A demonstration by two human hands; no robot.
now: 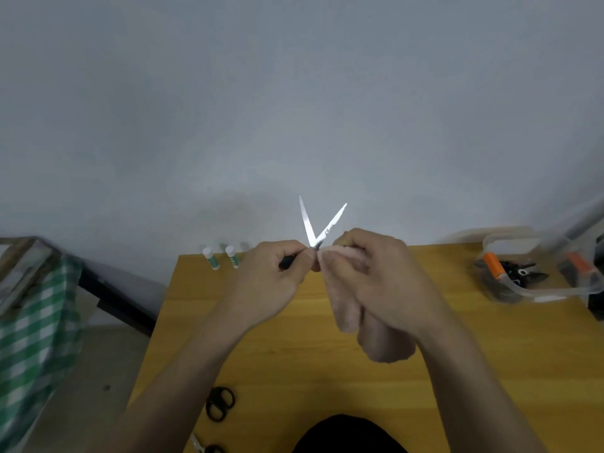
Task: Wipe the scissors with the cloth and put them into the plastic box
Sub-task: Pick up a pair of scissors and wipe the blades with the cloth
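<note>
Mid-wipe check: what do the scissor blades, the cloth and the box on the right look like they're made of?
Scissors: the open blades look like bare polished metal, bright and reflective; the handle in the left hand is dark, probably plastic.
Cloth: soft pinkish-beige fabric, fuzzy like towelling, hanging limp from the right hand.
Plastic box: clear, glossy plastic; the dark and orange items inside show through its wall.

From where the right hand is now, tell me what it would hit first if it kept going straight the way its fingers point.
The right hand, wrapped in the cloth, points left toward the scissors. It would probably meet their pivot and the left hand pinching the handle almost at once; depth is unclear.
</note>
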